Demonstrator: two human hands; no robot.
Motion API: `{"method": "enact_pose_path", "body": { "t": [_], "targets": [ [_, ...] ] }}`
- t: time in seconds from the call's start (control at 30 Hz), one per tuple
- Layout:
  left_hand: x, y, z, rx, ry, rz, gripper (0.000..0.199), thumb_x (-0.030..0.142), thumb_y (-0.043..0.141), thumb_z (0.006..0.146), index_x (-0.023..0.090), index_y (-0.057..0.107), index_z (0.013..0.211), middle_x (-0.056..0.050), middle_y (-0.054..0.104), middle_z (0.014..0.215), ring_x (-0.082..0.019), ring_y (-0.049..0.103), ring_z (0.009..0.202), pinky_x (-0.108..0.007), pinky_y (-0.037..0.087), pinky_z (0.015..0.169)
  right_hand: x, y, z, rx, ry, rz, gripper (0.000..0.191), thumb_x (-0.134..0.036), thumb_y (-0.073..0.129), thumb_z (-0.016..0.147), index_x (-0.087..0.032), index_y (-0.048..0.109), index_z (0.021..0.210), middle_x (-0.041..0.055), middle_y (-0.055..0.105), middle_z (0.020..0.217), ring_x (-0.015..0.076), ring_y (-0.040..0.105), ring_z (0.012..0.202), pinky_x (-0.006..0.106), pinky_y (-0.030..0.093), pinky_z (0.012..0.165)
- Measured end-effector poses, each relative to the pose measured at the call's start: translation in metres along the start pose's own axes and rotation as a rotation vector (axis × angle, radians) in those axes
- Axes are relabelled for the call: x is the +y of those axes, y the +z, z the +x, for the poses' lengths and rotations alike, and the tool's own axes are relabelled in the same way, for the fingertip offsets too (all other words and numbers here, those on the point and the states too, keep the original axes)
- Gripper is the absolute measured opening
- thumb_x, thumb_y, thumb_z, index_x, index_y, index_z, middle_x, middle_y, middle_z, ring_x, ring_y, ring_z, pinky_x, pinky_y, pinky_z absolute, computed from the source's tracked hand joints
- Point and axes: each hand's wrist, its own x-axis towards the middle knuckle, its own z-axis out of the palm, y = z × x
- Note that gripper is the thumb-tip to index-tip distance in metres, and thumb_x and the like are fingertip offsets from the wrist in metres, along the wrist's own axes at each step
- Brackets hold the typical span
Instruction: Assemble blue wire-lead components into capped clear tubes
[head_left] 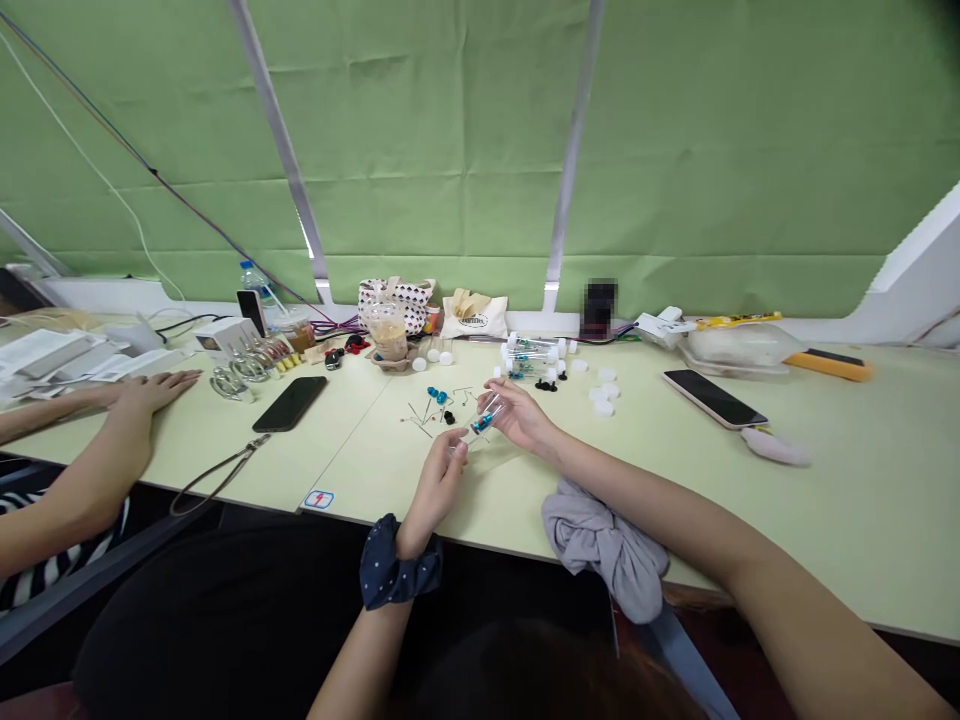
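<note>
A clear tube [486,416] with blue parts inside is held at a tilt between both hands above the table [480,490]. My left hand [441,472], with a dark dotted scrunchie at the wrist, is closed round its lower end. Fingers of my right hand [519,415] pinch the upper end. Just beyond my left hand lie blue pieces [436,395], black pieces [449,417] and thin metal pins [417,420]. Several more clear tubes [532,348] with white caps are stacked behind my right hand, black pieces beside them.
White caps [602,400] lie right of the tubes. A drink cup [387,335] and pouches [475,316] stand at the back. Phones lie left [290,404] and right [714,398]. A grey cloth [604,545] hangs over the front edge. Another person's hands [154,390] rest at far left.
</note>
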Motion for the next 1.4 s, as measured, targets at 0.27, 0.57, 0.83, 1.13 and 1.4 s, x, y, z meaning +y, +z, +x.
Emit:
{"method": "enact_pose_path", "body": {
  "t": [0.27,0.57,0.83,1.13,1.4],
  "targets": [
    [-0.005,-0.001,-0.001,-0.037,-0.021,-0.001,0.042,0.048,0.043,0.089,0.018,0.053,0.117,-0.008,0.059,0.103,-0.016,0.056,0.079,-0.029,0.046,0.070,-0.007,-0.003,-0.001,-0.070,-0.088,-0.403,0.036,-0.054,0.060,0.076,-0.020,0.055,0.087,0.0027,0.064,0.076,0.0139,0.061,0.060,0.023,0.048,0.049],
    [-0.002,-0.019,0.005,0.138,-0.113,-0.160,0.045,0.051,0.049,0.084,0.018,0.055,0.115,-0.008,0.060,0.101,-0.015,0.057,0.079,-0.025,0.045,0.063,-0.002,-0.022,0.019,-0.014,-0.220,-0.748,0.031,-0.048,0.050,0.084,-0.019,0.061,0.088,0.0041,0.063,0.081,0.0130,0.056,0.066,0.024,0.044,0.058],
    [-0.011,-0.025,0.006,0.213,-0.172,-0.285,0.049,0.052,0.057,0.080,0.018,0.056,0.116,-0.007,0.061,0.101,-0.014,0.058,0.081,-0.023,0.046,0.064,0.012,-0.017,0.010,-0.371,-0.367,-1.790,0.008,-0.027,0.069,0.077,-0.020,0.067,0.081,0.0087,0.056,0.101,0.0244,0.045,0.103,0.037,0.032,0.082],
    [-0.008,-0.025,0.005,0.192,-0.155,-0.226,0.045,0.048,0.058,0.080,0.019,0.059,0.114,-0.005,0.062,0.093,-0.014,0.057,0.079,-0.024,0.046,0.067,0.020,-0.018,0.011,-0.403,-0.411,-1.867,0.008,-0.011,0.052,0.084,-0.016,0.058,0.084,0.0124,0.060,0.094,0.0249,0.049,0.095,0.034,0.031,0.076],
    [-0.005,-0.026,0.004,0.144,-0.166,-0.219,0.042,0.045,0.058,0.080,0.019,0.059,0.113,-0.004,0.060,0.090,-0.014,0.055,0.080,-0.024,0.046,0.070,-0.049,-0.025,0.024,-0.104,-0.527,-1.228,0.011,-0.019,0.053,0.081,-0.021,0.062,0.074,0.0006,0.058,0.063,0.0153,0.049,0.060,0.027,0.035,0.064]
  ]
}}
